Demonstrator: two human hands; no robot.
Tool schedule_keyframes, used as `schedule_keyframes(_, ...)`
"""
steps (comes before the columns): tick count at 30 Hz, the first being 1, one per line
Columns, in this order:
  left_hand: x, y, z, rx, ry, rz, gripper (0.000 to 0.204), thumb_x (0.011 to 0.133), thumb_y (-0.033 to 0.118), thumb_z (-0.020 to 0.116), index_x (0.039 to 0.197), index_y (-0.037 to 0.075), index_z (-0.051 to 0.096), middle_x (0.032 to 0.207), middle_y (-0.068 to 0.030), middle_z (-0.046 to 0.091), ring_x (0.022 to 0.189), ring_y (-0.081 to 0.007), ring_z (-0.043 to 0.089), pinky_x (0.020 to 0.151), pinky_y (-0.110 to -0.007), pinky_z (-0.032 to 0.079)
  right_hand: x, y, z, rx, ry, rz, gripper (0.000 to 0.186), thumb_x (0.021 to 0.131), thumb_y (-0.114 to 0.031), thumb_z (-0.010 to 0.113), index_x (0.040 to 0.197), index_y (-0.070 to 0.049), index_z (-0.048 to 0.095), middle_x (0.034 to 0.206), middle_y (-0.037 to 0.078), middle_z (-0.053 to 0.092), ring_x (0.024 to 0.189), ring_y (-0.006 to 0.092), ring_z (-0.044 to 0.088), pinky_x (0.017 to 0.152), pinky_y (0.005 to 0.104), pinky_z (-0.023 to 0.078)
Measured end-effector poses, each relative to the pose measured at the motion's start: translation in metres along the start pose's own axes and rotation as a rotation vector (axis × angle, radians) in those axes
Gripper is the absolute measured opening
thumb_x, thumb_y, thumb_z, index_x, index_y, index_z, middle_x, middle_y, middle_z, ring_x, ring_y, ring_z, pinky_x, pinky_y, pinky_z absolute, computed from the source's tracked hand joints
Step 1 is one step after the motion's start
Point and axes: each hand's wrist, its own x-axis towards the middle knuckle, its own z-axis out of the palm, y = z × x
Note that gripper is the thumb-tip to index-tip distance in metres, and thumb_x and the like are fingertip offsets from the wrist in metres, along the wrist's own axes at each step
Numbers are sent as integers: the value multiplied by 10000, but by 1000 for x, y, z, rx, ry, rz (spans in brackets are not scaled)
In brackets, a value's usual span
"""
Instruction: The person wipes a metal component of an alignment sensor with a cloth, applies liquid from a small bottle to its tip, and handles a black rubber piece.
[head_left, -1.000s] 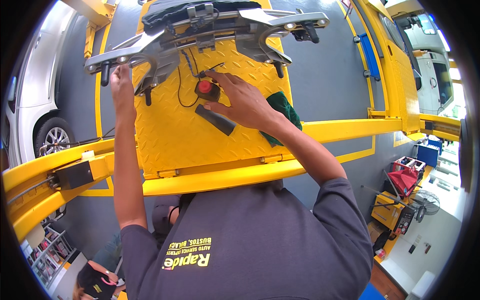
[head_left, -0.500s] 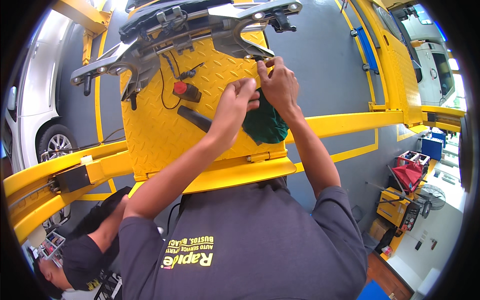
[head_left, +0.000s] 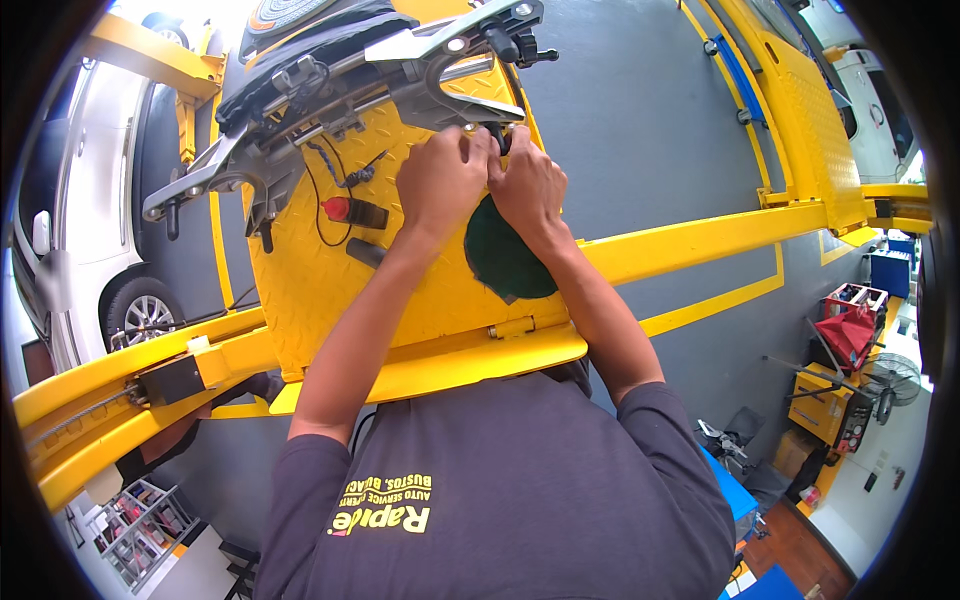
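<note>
My left hand [head_left: 440,180] and my right hand [head_left: 528,185] are pressed together at the right-hand end of a grey metal clamp frame [head_left: 340,80]. The frame lies across a yellow checker plate [head_left: 310,290]. My right fingers pinch a small black knob [head_left: 497,138] on that frame arm. My left fingers are closed on the arm beside it. A dark green cloth [head_left: 505,258] lies flat on the plate just under my right wrist. Left of my hands lie a red-tipped black tool [head_left: 355,212] with a thin cable and a short black cylinder [head_left: 366,252].
Yellow lift beams [head_left: 110,390] run left and right of the plate. A white car [head_left: 80,250] stands at the left. A red tool cart [head_left: 850,325], a yellow machine [head_left: 825,410] and a fan [head_left: 890,375] stand at the right. Another person's dark sleeve [head_left: 165,445] shows under the left beam.
My left hand left the frame's far-left arm and my right hand left the red-tipped tool. Both came together at the frame's right arm, and the green cloth now lies flat.
</note>
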Motion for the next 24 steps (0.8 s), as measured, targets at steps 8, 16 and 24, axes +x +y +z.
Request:
schedule_keyframes(8, 85, 8, 35, 752, 280, 656, 467, 1060, 490, 573, 1086, 75, 787, 1046, -141, 775, 1061, -303, 741, 939, -423, 562, -3, -2, 14, 23, -12, -25, 311, 954, -282, 679, 1098, -7, 661, 950, 213, 765, 849, 426, 740, 725, 523, 571)
schedule_keyframes(16, 103, 25, 29, 817, -74, 425, 636, 1028, 676, 522, 903, 133, 830, 866, -69, 798, 898, -243, 783, 897, -417, 519, -2, 4, 18, -39, 87, -88, 293, 1022, -322, 629, 987, -32, 650, 823, 196, 745, 717, 395, 735, 625, 495, 567)
schedule_keyframes(24, 111, 15, 18, 778, -91, 471, 716, 994, 732, 533, 861, 91, 821, 845, -84, 794, 918, -268, 779, 893, -425, 575, 1, 7, 22, -54, 90, -72, 366, 1056, -365, 584, 931, -26, 642, 716, 184, 717, 652, 370, 729, 605, 477, 571)
